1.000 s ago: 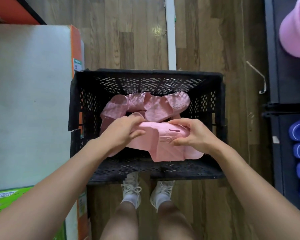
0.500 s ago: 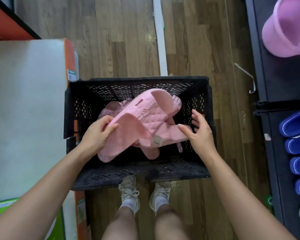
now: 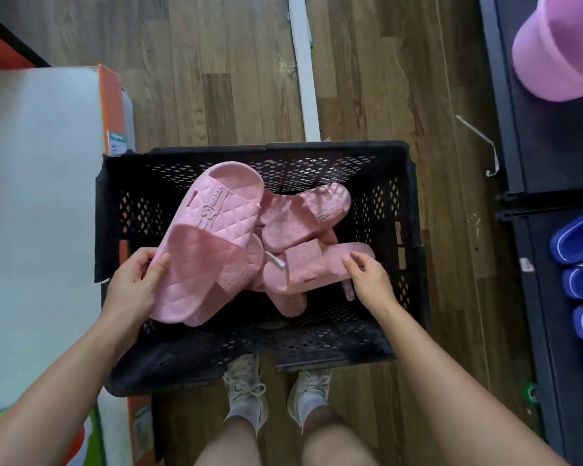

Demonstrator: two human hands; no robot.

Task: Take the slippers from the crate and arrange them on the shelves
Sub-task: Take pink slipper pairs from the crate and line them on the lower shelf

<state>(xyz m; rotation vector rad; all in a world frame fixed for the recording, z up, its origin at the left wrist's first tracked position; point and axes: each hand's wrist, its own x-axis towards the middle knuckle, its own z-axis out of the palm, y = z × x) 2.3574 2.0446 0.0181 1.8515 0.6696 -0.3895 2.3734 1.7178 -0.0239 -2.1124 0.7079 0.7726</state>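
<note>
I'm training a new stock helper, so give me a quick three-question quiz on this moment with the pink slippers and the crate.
1. True or false: the left hand grips the large pink slipper above the black crate.
2. The right hand is: A) gripping the crate's rim; B) reaching toward the pink slippers lying in the crate, holding nothing; C) resting on the floor.
3. Fill in: the row of slippers on the shelf at the right is ___ in colour.
Key: 1 true; 2 B; 3 blue.
</note>
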